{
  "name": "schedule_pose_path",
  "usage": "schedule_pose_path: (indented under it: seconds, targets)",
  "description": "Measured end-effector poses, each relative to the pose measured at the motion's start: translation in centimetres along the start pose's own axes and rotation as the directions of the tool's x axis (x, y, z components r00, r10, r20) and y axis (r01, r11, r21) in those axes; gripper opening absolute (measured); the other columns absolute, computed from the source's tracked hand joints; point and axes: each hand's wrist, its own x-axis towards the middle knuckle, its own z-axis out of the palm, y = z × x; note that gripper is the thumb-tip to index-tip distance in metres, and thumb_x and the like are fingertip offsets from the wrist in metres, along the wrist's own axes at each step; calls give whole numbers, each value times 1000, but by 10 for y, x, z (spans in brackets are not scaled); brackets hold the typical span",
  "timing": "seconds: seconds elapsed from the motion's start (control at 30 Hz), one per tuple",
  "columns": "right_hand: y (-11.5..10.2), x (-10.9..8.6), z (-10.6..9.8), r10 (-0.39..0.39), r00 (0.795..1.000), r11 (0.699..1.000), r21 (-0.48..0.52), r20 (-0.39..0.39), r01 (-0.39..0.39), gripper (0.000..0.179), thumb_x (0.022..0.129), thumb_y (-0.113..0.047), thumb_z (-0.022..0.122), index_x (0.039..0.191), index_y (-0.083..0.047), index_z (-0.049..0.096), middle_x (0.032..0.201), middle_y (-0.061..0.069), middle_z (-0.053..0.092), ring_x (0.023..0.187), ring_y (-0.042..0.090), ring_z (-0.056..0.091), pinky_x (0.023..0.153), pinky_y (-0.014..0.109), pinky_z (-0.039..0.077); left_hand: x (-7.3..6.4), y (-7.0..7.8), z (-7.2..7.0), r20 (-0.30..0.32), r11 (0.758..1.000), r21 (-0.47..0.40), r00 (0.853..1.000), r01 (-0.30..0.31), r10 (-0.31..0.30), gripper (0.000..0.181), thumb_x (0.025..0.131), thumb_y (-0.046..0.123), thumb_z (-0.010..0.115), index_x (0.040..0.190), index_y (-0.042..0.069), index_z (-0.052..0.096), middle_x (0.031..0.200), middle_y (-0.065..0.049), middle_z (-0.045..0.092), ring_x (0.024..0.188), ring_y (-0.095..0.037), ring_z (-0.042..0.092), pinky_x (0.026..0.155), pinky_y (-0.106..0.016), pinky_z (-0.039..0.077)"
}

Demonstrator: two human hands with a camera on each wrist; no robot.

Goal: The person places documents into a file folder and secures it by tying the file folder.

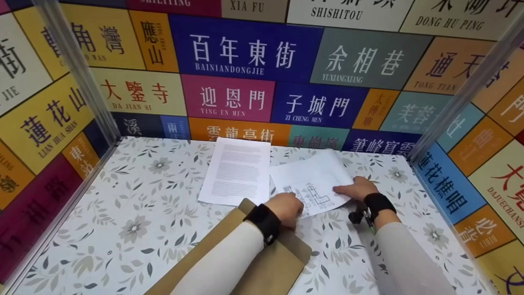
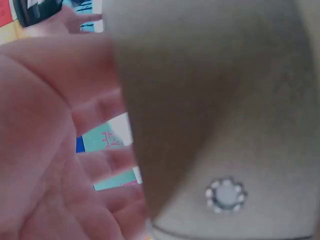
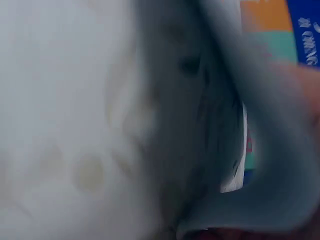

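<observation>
My left hand point(image 1: 285, 209) grips the upper part of a brown paper envelope point(image 1: 282, 266), which lies slanted under the left forearm. In the left wrist view, the hand's fingers reach behind the envelope point(image 2: 200, 90), and a round eyelet shows near its lower end. A white sheet printed with line drawings point(image 1: 315, 178) spreads just beyond that hand. With thumb and fingers, my right hand point(image 1: 358, 189) pinches this sheet at its right edge. Up close in the right wrist view, the curved sheet point(image 3: 280, 185) is blurred, and most of the hand is hidden.
A white page of printed text point(image 1: 237, 172) lies left of the drawing sheet, at the table's back. Floral-patterned covering spreads over the table point(image 1: 135, 229). Walls with colourful name panels point(image 1: 245, 49) enclose the back and both sides.
</observation>
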Motion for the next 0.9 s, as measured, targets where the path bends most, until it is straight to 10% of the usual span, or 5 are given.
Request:
schedule_pose_path:
  seconds: [0.43,0.53,0.63,0.73,0.9]
  targets:
    - [-15,-87,0,33,837,798,519,-547,308,58,94,-6,68,147,9,48,141,34,54,129,47,53,107,57,46,-15,-2,-15,-282,887,-461,943,27,-176,43,94,32,75,129,9,66,119,-8,67,106,-23,62,97,-38,50]
    - [-19,-119,1,107,803,641,658,-587,395,58,96,1,65,149,9,43,140,27,52,127,39,53,105,49,51,-29,-1,-21,-319,709,-704,877,34,-360,62,93,35,77,143,8,52,133,-13,61,118,-26,61,100,-43,50]
    - [-26,-140,7,116,837,439,783,-535,440,65,97,6,64,155,6,33,141,18,47,125,31,54,100,38,55,-39,2,-26,-265,390,-918,837,-68,-478,71,95,33,77,151,8,42,133,-17,61,115,-30,66,94,-44,56]
    - [-30,-148,16,37,887,345,839,-461,422,69,97,7,65,155,4,28,137,15,48,118,25,60,94,35,57,-46,7,-26,-241,219,-965,821,-146,-517,55,100,25,71,146,6,49,115,-13,69,95,-26,73,78,-37,60]
    - [-32,-145,23,-86,936,362,864,-342,349,61,97,7,65,148,4,32,124,14,54,97,20,71,80,37,62,-65,0,-24,-368,359,-915,749,-185,-551,35,103,14,63,137,5,60,107,-7,73,86,-17,72,77,-33,59]
